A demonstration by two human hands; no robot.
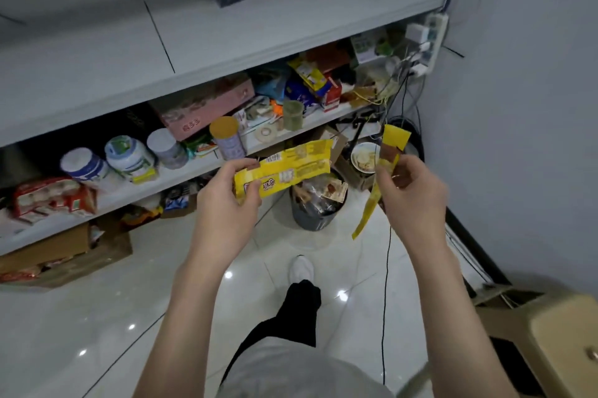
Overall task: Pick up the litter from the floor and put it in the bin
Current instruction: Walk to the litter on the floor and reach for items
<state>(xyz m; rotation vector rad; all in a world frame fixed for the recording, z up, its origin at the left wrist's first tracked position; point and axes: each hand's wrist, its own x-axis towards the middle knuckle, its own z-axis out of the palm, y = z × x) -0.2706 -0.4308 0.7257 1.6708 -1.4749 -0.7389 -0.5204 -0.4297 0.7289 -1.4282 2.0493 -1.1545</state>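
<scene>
My left hand (223,200) grips one end of a long yellow snack wrapper (291,168), held level above the floor. My right hand (411,190) pinches a narrow yellow and brown wrapper strip (390,151), whose tail hangs down below the fingers. Just beyond and below both hands stands a small dark bin (312,216) on the glossy floor, lined with a bag and filled with several wrappers. Both wrappers are held near the bin's opening, slightly in front of it.
White shelves (226,41) packed with jars, boxes and snack packs run across the left and back. Cardboard boxes (64,252) sit on the floor at left. A power strip (430,41) with cables hangs on the right wall. A beige stool (563,342) stands at lower right. My foot (301,268) is behind the bin.
</scene>
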